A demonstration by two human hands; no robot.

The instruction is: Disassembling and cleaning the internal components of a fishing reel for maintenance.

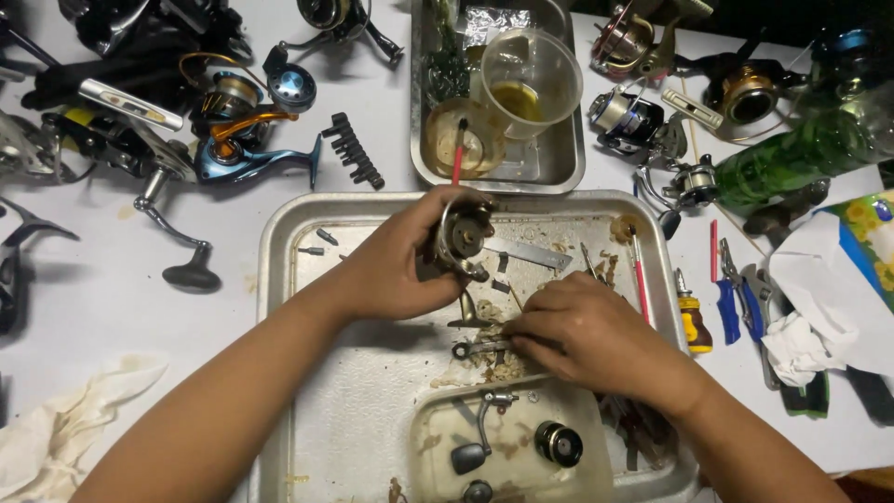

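A shallow dish of reel parts lies nearest, inside the metal tray; above it the left hand clamps a reel body, while the right hand pinches a small wrench on the tray floor

Both forearms were bare to the frame's lower edge, no sleeves showing. The left hand and right hand wore no gloves, rings or watch.
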